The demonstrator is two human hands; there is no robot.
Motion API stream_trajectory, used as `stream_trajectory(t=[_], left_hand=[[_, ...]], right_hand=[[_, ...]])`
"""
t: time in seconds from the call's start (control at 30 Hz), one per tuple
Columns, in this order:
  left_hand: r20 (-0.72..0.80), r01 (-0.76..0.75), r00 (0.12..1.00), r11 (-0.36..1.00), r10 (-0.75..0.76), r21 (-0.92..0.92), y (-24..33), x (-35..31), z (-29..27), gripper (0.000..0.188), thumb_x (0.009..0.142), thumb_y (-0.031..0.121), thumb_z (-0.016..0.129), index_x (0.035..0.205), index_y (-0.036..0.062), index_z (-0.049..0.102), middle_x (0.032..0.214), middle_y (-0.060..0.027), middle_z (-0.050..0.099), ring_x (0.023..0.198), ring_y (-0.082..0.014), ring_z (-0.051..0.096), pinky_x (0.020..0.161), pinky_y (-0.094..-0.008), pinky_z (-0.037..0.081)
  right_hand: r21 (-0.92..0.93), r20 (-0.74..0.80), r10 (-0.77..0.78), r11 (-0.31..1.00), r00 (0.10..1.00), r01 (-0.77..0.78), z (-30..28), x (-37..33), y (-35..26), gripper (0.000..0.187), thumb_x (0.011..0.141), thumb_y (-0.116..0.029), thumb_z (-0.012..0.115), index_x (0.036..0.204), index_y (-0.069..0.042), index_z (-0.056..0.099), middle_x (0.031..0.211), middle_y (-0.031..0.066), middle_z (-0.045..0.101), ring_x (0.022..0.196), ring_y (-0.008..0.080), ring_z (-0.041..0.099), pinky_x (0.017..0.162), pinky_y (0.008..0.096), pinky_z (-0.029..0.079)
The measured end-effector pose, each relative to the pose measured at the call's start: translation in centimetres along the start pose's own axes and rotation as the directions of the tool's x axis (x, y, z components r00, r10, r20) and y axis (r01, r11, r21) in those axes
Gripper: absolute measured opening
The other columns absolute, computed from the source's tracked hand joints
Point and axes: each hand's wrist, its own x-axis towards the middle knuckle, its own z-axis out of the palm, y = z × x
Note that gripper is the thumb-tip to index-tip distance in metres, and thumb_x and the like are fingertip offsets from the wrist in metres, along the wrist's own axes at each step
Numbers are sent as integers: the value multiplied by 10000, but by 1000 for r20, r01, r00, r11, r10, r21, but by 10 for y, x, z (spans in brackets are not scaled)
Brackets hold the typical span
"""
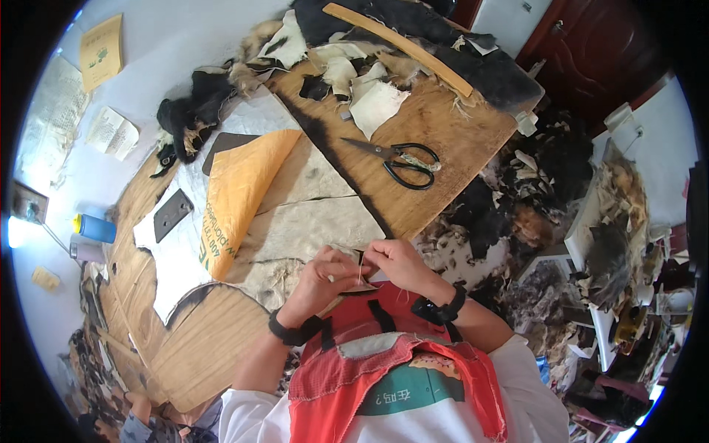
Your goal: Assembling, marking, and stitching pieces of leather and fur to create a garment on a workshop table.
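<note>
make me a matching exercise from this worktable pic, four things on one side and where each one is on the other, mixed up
Things:
1. scissors
2. blue bottle
3. wooden stick
4. fur piece

Places:
A. far end of the table, on dark fur
B. between the left hand and right hand
C. off the table's left edge
D. on bare wood, right of the pale hide

Pairs: 1-D, 2-C, 3-A, 4-B
</note>
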Motion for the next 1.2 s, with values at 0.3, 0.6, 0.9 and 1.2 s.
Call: stream_trajectory(t=[0.3,0.6,0.9,1.2], left_hand=[[-353,231,930,910,-102,344,-28,24,15,109,824,138,712,893,59,740,841,-103,648,877,-315,601,773,-405,492],[-307,79,951,930,38,360,-26,18,8,186,782,64,708,956,90,770,889,-71,660,891,-316,589,787,-412,497],[-361,208,928,932,-92,297,-26,15,13,143,809,60,687,942,73,740,872,-97,640,887,-323,582,803,-409,483],[-358,227,930,903,-89,365,-35,27,18,49,811,103,701,835,66,721,851,-105,647,859,-325,615,761,-431,499]], right_hand=[[-502,149,-223,822,963,268,8,-33,-48,207,904,-234,628,805,-55,597,649,185,610,649,402,637,577,469,477],[-31,210,-172,983,963,183,2,-16,-36,233,960,-245,610,875,-30,640,693,147,616,617,248,612,613,365,482],[-296,68,-58,952,996,75,12,-11,4,210,927,-222,591,831,-41,637,723,173,661,684,360,657,611,431,491],[-149,475,-271,913,837,381,-20,-52,-57,242,906,-176,616,730,-24,549,629,183,526,551,329,560,542,403,435]])
